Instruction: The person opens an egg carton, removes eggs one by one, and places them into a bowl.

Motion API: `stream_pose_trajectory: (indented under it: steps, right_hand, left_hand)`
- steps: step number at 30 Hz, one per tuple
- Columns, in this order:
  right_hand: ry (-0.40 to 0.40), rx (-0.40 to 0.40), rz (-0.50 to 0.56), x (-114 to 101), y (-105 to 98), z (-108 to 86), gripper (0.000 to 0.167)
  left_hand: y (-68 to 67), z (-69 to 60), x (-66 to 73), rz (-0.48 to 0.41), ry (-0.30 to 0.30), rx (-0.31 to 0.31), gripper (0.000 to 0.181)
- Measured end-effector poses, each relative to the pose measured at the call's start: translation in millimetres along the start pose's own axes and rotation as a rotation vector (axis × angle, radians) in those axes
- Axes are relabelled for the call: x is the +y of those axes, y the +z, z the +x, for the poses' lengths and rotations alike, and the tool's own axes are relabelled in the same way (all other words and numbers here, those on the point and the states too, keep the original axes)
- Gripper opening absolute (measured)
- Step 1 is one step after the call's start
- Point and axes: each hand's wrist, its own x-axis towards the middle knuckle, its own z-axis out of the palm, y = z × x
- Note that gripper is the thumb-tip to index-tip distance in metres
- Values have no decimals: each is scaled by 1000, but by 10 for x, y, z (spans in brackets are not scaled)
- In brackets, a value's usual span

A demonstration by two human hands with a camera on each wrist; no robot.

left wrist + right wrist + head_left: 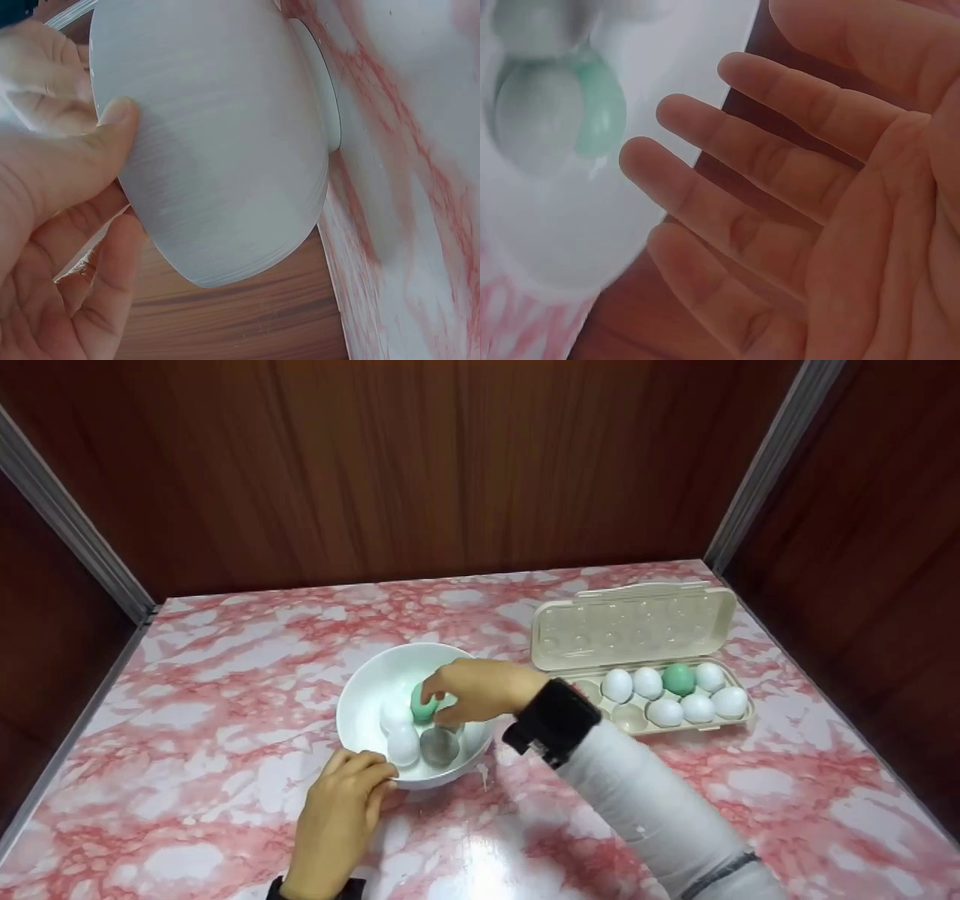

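Note:
A white bowl (358, 694) stands on the table with eggs in it. Inside are a green egg (422, 706), a white egg (403, 745) and a greyish egg (439, 747); another pale egg lies beside them. My left hand (341, 802) grips the near-left rim, and in the left wrist view its thumb presses the outer wall of the bowl (217, 150). Over the bowl reaches my right hand (484, 688), its fingertips close by the green egg. In the right wrist view, the fingers (727, 195) are spread and nearly straight, apart from the eggs.
To the right of the bowl, an egg carton (634, 637) stands with its lid raised. It holds several white eggs (697, 709) and one green egg (679, 679). Wooden panels (420, 472) enclose the marbled red-and-white table (225, 690) at the back and sides.

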Motion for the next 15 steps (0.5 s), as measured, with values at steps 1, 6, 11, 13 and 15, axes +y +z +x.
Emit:
stream_pose_trajectory:
  steps: [1, 6, 11, 13, 15]
  right_hand:
    - [-8, 15, -2, 31, -15, -44, 33]
    - [5, 95, -25, 177, -73, -265, 34]
    - [16, 185, 11, 341, -104, -491, 33]
    - [2, 218, 38, 408, -113, -571, 31]
    - [1, 248, 54, 476, -121, -651, 30]
  left_hand:
    - [-4, -1, -3, 4, 6, 5, 14]
    - [1, 1, -10, 21, 12, 6, 14]
    - [11, 6, -3, 22, 0, 0, 13]
    - [11, 7, 0, 20, -6, -6, 13]
    - [10, 9, 3, 18, -10, -11, 12]
